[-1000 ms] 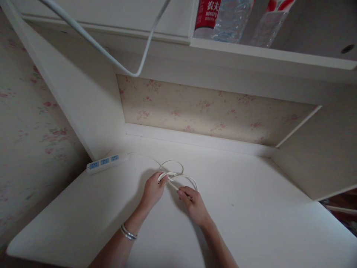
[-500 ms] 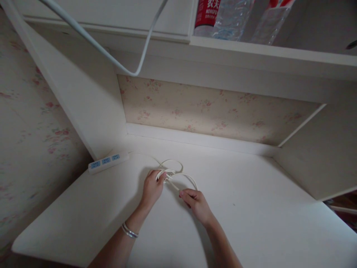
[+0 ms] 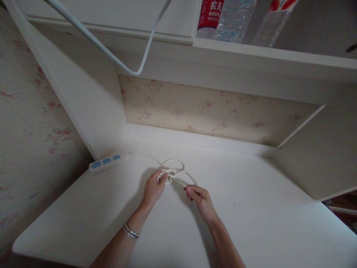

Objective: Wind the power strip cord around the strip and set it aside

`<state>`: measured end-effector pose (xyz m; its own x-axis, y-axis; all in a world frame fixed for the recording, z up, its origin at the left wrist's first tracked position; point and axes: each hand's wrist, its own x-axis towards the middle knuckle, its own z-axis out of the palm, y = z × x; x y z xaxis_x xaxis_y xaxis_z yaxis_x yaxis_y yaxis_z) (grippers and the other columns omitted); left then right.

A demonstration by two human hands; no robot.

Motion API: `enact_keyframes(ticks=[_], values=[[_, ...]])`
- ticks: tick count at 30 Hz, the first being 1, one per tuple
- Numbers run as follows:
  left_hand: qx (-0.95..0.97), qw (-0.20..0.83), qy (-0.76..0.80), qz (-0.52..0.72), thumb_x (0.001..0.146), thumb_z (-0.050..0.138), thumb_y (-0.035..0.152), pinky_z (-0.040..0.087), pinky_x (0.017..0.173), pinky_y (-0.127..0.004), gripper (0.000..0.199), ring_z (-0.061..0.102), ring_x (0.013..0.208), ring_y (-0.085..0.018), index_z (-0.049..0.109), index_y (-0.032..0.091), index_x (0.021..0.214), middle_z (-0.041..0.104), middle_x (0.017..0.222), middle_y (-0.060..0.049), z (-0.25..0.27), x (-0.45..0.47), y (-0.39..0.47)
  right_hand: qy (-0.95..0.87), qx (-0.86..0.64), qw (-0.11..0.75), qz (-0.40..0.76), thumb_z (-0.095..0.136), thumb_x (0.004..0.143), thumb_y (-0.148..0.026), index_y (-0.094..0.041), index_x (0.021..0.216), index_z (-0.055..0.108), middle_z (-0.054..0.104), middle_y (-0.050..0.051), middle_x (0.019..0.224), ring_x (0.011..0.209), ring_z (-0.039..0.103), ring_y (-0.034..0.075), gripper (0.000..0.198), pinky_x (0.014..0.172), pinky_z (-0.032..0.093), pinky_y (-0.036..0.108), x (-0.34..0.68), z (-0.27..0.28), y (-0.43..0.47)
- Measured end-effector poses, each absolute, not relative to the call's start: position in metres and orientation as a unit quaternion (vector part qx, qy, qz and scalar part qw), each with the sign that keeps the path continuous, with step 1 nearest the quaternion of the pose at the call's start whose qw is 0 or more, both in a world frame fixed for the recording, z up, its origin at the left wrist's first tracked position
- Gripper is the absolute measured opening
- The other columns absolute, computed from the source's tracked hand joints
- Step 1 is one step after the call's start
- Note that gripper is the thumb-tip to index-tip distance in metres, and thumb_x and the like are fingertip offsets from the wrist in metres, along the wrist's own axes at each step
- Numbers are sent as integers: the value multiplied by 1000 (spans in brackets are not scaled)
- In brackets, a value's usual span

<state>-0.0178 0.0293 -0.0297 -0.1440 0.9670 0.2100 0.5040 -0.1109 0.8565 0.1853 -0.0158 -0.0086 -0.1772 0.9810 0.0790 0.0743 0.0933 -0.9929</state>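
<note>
A white power cord [image 3: 190,173] lies partly looped over the desk, bunched into a small coil between my hands. My left hand [image 3: 154,187], with silver bangles at the wrist, is closed round the coiled part. To its right, my right hand [image 3: 200,199] pinches a single strand of the same cord, drawn out from the coil. Behind the hands, a loose loop rests on the desktop. From there the cord runs left to a white power strip [image 3: 107,163] with blue socket faces, which sits at the desk's left side.
The white desk [image 3: 259,216] has a raised side panel on each side and floral wallpaper [image 3: 206,108] behind. Overhead, a shelf [image 3: 251,52] holds plastic bottles [image 3: 234,20]. A bent pale tube [image 3: 111,56] hangs across the upper left.
My right hand has shifted slightly right and up, stretching the pinched strand further from the coil. My left hand stays on the coil. The camera view has moved slightly.
</note>
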Motion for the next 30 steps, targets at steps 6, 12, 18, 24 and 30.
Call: enact_keyframes(ticks=[6,12,18,24,30], values=[[575,305,599,468,86,49,46,48,65,-26,33,64,75,-18,64,19,96,70,86,-5,-31,-15,25,-601,-385,327,619,62,81,-46,-13,68,67,59,2,65,62,50,13,35,64,38,26,186,-2,-21],[571,312,587,482,83,52,46,48,62,-25,31,63,69,-17,64,18,89,68,76,-3,-28,-5,22,-488,-423,349,678,56,80,-62,-15,98,64,65,4,77,57,55,10,51,54,39,22,163,-10,-14],[590,330,571,466,83,53,45,46,64,-25,31,62,70,-16,63,18,90,68,78,-3,-29,0,22,-457,-436,368,683,61,77,-60,-12,85,60,65,5,76,55,57,10,48,53,44,22,141,-20,-2],[619,303,575,441,85,50,43,49,76,-31,31,64,81,-19,65,17,94,69,88,-7,-32,1,22,-473,-435,354,679,65,75,-47,-14,80,57,62,1,64,49,55,9,34,47,41,20,141,-25,1],[604,283,597,446,86,48,40,50,82,-38,31,63,94,-23,64,17,99,68,103,-11,-31,0,24,-533,-492,308,616,61,74,-34,-15,77,57,58,-3,51,36,48,8,20,38,33,19,160,-22,-1]])
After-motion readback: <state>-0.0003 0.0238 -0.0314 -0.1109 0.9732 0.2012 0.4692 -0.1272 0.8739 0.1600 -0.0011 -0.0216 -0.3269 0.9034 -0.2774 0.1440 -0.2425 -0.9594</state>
